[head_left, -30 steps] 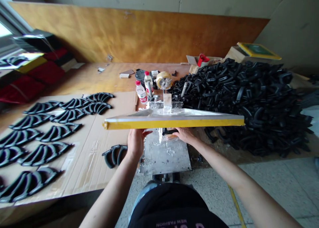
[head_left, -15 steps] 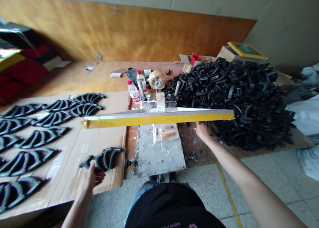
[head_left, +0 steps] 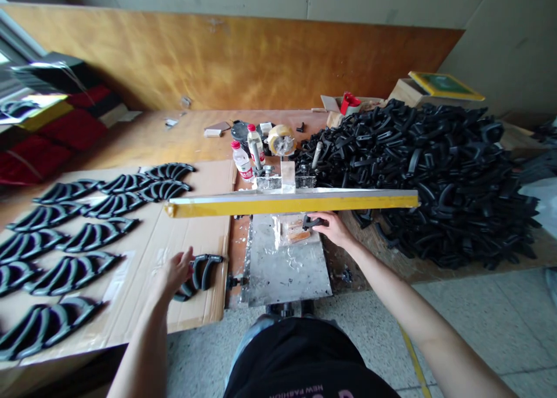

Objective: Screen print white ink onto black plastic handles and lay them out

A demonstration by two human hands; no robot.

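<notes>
Black curved part [head_left: 314, 221] sits at the far right corner of the foil-wrapped metal plate [head_left: 287, 264], just under the raised yellow-edged screen frame [head_left: 290, 203]. Right hand [head_left: 334, 228] holds it there, its fingers [head_left: 321, 222] curled and pinching the part's near end against the plate. Left hand [head_left: 174, 270] reaches out over the cardboard sheet [head_left: 204, 224] on the worktop [head_left: 143, 137]; its fingers [head_left: 188, 259] are spread and rest on the left end of a pair of arched black parts [head_left: 201, 272] lying near the sheet's right edge, without closing round them. Rows of similar arched parts [head_left: 73, 235] lie side by side across the left of the cardboard, each apart from its neighbour. To the right of the plate, a large heap of black parts [head_left: 439, 177] covers the worktop and reaches almost to the frame's right end. Behind the frame stand two clear bottles with red caps [head_left: 247, 151] and, just beside them, a roll of tape [head_left: 282, 140]. A dark garment of the person [head_left: 304, 357] fills the lower middle of the view, above a speckled floor [head_left: 478, 322].
</notes>
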